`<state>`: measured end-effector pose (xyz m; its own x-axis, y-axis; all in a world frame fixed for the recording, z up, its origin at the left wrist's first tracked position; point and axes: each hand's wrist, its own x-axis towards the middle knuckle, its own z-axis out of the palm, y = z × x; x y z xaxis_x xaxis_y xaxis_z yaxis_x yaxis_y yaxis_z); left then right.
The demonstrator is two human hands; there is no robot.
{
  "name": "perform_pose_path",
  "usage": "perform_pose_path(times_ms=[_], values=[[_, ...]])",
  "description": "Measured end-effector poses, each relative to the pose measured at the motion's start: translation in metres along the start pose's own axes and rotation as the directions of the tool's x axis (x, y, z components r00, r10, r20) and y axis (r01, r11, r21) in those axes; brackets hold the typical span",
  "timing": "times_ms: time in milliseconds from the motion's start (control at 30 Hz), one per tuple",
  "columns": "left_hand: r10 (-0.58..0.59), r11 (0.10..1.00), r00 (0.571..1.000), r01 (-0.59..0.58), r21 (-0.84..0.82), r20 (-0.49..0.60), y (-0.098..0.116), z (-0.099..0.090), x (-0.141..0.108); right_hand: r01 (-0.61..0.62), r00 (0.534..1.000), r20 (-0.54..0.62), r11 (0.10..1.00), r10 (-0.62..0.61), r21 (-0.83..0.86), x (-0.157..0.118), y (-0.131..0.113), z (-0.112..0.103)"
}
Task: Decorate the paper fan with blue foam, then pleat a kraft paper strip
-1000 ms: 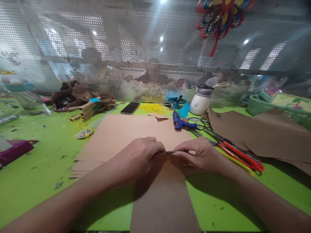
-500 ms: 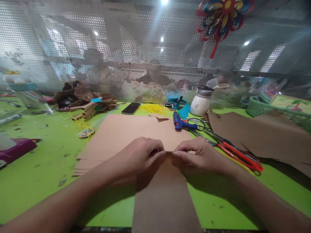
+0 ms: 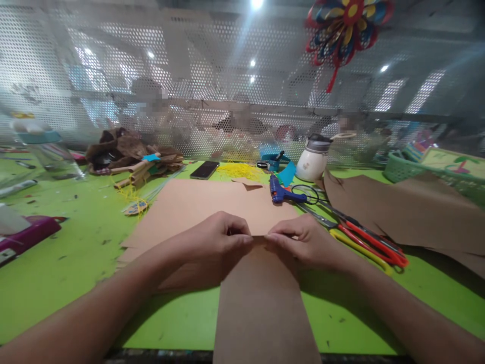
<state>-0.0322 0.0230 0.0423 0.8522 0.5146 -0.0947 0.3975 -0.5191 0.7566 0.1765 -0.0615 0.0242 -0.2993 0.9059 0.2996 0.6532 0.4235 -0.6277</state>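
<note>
A long brown paper strip [image 3: 263,308] runs from between my hands down over the table's near edge. My left hand [image 3: 223,235] pinches the left part of its far end between thumb and fingers. The right part of that end is pinched by my right hand [image 3: 299,237]. A small gap separates the two sets of fingertips. Behind and under my hands lies a stack of light brown sheets [image 3: 200,202]. A blue glue gun [image 3: 282,192] rests at the stack's right back corner.
Scissors with red handles [image 3: 375,245] and yellow-handled ones [image 3: 359,250] lie right of my right hand. Farther back stand a white jug [image 3: 312,161], a phone [image 3: 204,170], and dark brown paper [image 3: 401,207]. At left are a purple object [image 3: 32,235] and a clear bottle [image 3: 53,151].
Both hands have shifted slightly left, still pinching the strip. The strip's lower part has swung a little to the right.
</note>
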Motion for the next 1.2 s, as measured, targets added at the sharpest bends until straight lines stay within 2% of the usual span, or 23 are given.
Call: perform_pose_path(times_ms=[67,133,333,567,800,900,1033,1200], values=[[-0.022,0.997,0.999,0.024,-0.075,0.025,-0.004,-0.001,0.001,0.005,1.000,-0.002,1.000,-0.005,-0.018,0.000,0.002,-0.001],[-0.040,0.996,0.999,0.041,-0.084,0.011,-0.006,-0.001,0.001,0.008,1.000,-0.005,0.999,-0.008,-0.036,0.001,0.003,-0.001],[-0.031,0.998,1.000,0.031,0.062,-0.005,-0.004,-0.001,0.000,-0.006,1.000,-0.013,0.999,0.006,-0.041,0.001,0.007,0.001],[0.051,0.984,0.999,-0.051,0.171,0.002,-0.006,-0.003,0.001,-0.098,0.995,0.024,0.994,0.096,0.054,0.003,0.012,0.000],[0.049,0.990,0.998,-0.043,0.135,-0.035,0.001,0.002,0.004,-0.200,0.980,0.035,0.957,0.197,0.210,0.004,0.010,0.006],[0.058,0.993,0.996,-0.052,0.103,-0.064,0.000,0.006,0.008,-0.169,0.986,0.040,0.956,0.164,0.239,0.006,0.006,0.009],[0.075,0.990,0.996,-0.067,0.126,-0.056,0.000,0.009,0.009,-0.116,0.993,0.034,0.976,0.112,0.185,0.008,0.002,0.012],[0.136,0.974,0.991,-0.136,0.181,0.012,0.003,0.005,0.007,-0.085,0.996,-0.003,0.990,0.086,0.114,0.007,0.002,0.011]])
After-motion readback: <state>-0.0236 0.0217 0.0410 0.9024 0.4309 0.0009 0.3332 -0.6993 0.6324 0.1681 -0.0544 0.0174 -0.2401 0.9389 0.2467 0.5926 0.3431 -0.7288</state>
